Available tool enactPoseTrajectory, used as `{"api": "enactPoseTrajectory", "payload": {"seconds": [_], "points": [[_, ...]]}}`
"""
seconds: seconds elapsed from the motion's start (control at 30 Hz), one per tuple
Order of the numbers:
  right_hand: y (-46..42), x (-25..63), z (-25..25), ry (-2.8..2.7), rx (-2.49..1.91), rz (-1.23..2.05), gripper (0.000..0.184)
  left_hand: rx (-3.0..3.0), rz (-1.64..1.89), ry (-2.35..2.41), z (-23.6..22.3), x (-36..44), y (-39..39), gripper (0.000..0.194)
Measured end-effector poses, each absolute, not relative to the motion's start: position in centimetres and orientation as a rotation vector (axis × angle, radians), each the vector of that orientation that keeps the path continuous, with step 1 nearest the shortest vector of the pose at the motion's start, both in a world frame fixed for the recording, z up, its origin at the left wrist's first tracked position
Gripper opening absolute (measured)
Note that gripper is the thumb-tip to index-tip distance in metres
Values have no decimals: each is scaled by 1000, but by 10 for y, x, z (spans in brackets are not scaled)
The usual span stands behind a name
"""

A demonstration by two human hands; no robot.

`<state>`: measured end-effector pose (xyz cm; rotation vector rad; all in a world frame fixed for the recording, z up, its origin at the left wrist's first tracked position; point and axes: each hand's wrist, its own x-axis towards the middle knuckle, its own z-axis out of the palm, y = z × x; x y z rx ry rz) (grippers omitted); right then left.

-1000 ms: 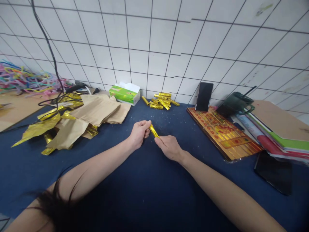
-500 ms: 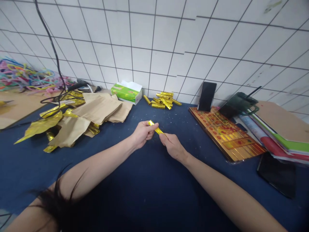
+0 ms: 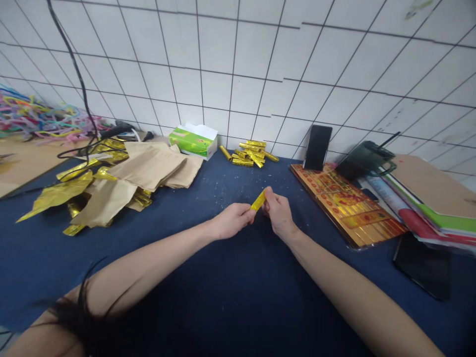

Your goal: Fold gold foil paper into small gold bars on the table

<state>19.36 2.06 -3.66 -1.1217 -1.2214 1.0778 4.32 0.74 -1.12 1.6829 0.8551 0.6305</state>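
Tissue box (image 3: 193,142) by tile wall (image 3: 238,64); phone (image 3: 317,148) propped upright; folders (image 3: 427,198) stacked on rt

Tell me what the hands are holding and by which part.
A small gold foil roll, pinched at both ends: the lower end by the left hand, the upper end by the right hand.

Navy cloth table (image 3: 55,258) | kraft paper (image 3: 148,166) | gold foil rolls (image 3: 247,153) | tissue box (image 3: 193,141) | dark tablet, probably (image 3: 422,265)

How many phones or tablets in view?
2. A black phone stands upright against the tiled wall; a dark flat slab, phone or tablet, lies on the blue cloth in front of the stacked folders. More could be hidden under the folders.
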Motion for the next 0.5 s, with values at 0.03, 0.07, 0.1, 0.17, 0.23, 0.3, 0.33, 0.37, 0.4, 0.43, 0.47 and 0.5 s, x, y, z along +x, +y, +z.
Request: {"api": "enactPoseTrajectory", "payload": {"seconds": [0.03,0.07,0.1,0.17,0.23,0.3,0.33,0.37,0.4,0.43,0.47,0.5], "points": [[19,193,-35,-1301,-1118,1101,50,1685,689,876,-13,45,6,28],[17,193,-33,-1399,-1106,1139,48,1690,721,891,-14,47,5,28],[16,193,-31,-1493,-1085,1185,46,1701,718,897,-15,47,4,28],[13,193,-28,-1611,-1035,1280,42,1724,628,883,-16,48,4,27],[11,193,-27,-1647,-992,1339,43,1701,527,858,-16,48,4,28],[11,193,-28,-1642,-984,1343,43,1607,490,823,-15,47,5,29],[11,193,-29,-1620,-1000,1325,44,1546,489,798,-15,47,6,30],[11,192,-31,-1582,-1023,1299,44,1486,490,770,-14,46,8,31],[12,192,-32,-1531,-1047,1273,44,1436,489,740,-12,45,9,32],[12,191,-33,-1473,-1067,1254,45,1400,481,714,-11,43,11,33],[12,190,-34,-1407,-1083,1246,45,1381,469,698,-9,41,13,33],[12,190,-34,-1339,-1094,1255,46,1377,455,691,-7,38,15,34]]}}
